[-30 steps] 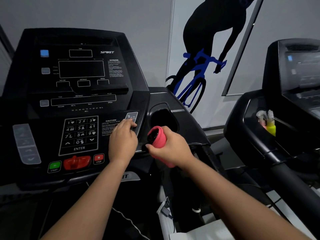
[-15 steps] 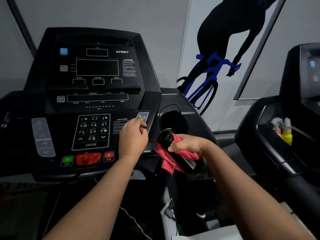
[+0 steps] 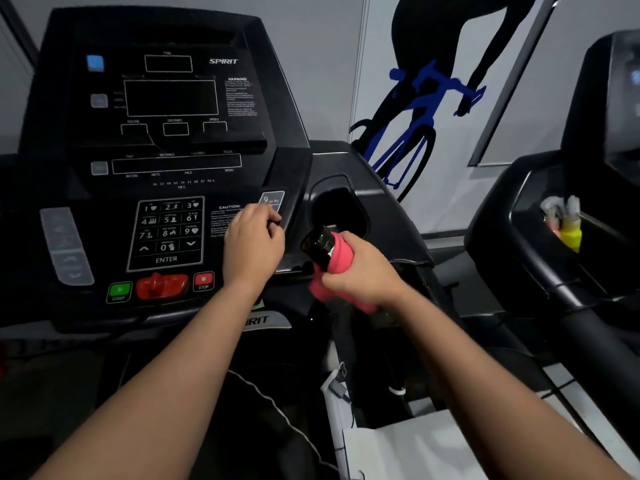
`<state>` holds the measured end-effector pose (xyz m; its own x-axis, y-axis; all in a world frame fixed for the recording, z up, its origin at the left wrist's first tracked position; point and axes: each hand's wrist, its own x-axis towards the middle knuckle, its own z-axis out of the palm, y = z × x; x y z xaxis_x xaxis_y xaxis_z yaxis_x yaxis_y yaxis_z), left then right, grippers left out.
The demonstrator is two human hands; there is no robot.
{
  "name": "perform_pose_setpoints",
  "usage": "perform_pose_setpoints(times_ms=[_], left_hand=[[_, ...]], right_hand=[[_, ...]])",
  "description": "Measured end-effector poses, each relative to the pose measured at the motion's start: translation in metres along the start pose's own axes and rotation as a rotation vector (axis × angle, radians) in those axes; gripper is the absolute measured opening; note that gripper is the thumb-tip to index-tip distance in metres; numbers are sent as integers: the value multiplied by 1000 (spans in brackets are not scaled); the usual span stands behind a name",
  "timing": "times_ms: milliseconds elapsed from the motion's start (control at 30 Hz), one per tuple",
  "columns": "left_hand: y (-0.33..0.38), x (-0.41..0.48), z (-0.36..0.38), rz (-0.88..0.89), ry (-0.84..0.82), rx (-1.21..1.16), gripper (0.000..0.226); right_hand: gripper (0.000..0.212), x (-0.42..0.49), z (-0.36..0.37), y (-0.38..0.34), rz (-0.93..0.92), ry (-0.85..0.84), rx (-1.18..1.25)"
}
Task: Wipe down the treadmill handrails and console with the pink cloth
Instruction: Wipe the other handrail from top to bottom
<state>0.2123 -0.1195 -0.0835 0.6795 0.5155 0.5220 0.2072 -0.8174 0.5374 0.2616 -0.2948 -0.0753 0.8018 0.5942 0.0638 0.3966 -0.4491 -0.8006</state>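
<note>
A black treadmill console (image 3: 166, 140) with a keypad (image 3: 167, 233) fills the left of the head view. My left hand (image 3: 254, 244) rests on the console's right side beside the keypad, its fingers curled against the panel. My right hand (image 3: 360, 271) grips the pink cloth (image 3: 322, 289), which is wrapped round a short black handrail grip (image 3: 317, 245) just right of the console. The grip's rounded black end sticks out above the cloth. A dark cup holder (image 3: 341, 213) lies just behind it.
A second black treadmill (image 3: 554, 258) stands to the right, with a yellow spray bottle (image 3: 571, 233) in its tray. A cyclist mural (image 3: 422, 98) covers the wall behind. White paper (image 3: 415, 448) lies low at the right, below my forearm.
My right hand slid the pink cloth down and back up along the grip, twisting round it; the grip's black end now shows above the cloth. My left hand stayed on the console.
</note>
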Motion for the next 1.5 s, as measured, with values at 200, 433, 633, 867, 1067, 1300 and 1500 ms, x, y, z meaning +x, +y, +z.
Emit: perform_pose_setpoints(times_ms=[200,433,633,867,1067,1300,1500], left_hand=[[1,-1,-1,-14,-23,6,13],[3,-1,-2,-13,-21,-8,11],[5,-4,-1,-6,-15,2,12],[3,-7,1,26,-6,15,12],[2,-4,2,33,11,51,9],[5,-3,2,18,-4,72,9],[6,-7,0,27,-13,92,11]], right_hand=[[29,29,-32,9,228,-794,432],[20,14,-24,12,117,-500,396],[42,-16,5,12,91,91,-81],[54,-21,13,21,68,235,-180],[30,6,-20,38,136,-491,497],[29,13,-26,40,208,-570,444],[41,-19,-3,32,133,-8,58]])
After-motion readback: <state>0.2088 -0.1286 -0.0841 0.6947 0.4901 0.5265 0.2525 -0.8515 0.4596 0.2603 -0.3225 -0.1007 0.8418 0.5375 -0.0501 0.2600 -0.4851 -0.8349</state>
